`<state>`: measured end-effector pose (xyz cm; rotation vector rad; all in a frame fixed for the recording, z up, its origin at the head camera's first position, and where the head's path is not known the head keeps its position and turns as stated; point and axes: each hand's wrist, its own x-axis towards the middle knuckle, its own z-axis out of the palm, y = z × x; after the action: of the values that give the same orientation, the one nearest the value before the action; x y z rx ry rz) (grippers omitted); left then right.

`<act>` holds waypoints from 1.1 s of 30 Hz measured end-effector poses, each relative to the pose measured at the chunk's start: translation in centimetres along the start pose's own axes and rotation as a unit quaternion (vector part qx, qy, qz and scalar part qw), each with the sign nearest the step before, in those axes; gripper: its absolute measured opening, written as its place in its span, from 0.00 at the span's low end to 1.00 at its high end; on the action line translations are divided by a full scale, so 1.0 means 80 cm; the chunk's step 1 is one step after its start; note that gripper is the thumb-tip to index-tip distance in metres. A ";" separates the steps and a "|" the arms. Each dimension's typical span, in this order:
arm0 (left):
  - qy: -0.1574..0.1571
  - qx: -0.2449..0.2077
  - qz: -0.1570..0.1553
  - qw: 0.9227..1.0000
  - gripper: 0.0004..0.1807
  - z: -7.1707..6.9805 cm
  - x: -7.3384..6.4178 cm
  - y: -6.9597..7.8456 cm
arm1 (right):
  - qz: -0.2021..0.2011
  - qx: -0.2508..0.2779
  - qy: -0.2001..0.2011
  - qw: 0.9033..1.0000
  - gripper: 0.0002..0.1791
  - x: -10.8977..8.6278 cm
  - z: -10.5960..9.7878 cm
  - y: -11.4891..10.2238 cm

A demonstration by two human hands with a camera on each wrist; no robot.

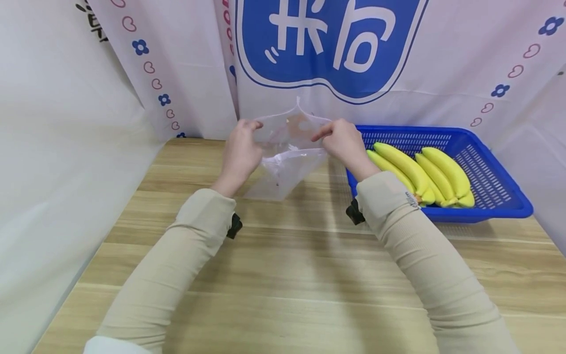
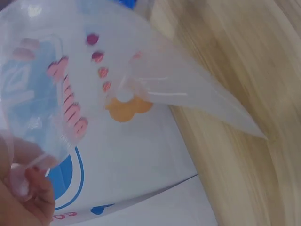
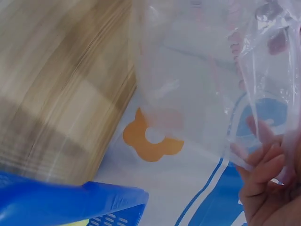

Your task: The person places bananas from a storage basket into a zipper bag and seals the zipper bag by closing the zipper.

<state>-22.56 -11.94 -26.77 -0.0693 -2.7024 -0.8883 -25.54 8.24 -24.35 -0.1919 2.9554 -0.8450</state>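
Observation:
A clear plastic bag (image 1: pixel 287 169) hangs between my two hands above the table, its mouth spread wide toward me. My left hand (image 1: pixel 242 152) pinches the bag's left edge; in the left wrist view the fingertips (image 2: pixel 40 188) grip the film. The opposite edge is pinched by my right hand (image 1: pixel 345 145), whose curled fingers (image 3: pixel 265 172) show in the right wrist view. Nothing is visible inside the bag. Close to the right wrist, yellow bananas (image 1: pixel 446 169) lie in a blue plastic basket (image 1: pixel 499 182), partly covered by the right forearm.
The wooden table (image 1: pixel 274 295) runs under both arms. Behind it hangs a white cloth (image 1: pixel 199 73) with a blue printed emblem (image 1: pixel 327 44), and a white sheet (image 1: pixel 53 172) borders the left side. The basket occupies the table's back right.

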 end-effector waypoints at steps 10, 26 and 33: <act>0.048 0.011 -0.004 0.999 0.29 -0.004 0.002 0.005 | -0.006 -0.049 0.015 0.999 0.29 -0.001 -0.005 -0.003; -0.057 -0.085 0.003 0.995 0.47 -0.014 0.012 0.027 | -0.021 0.047 0.045 0.998 0.26 -0.003 -0.020 -0.015; 0.008 0.030 -0.003 1.000 0.34 -0.023 0.006 0.028 | 0.003 0.035 0.011 0.999 0.28 -0.009 -0.028 -0.013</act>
<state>-22.21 -11.19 -23.95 -0.0402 -2.7135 -0.8061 -24.92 8.62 -21.87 -0.1717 2.9393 -0.9541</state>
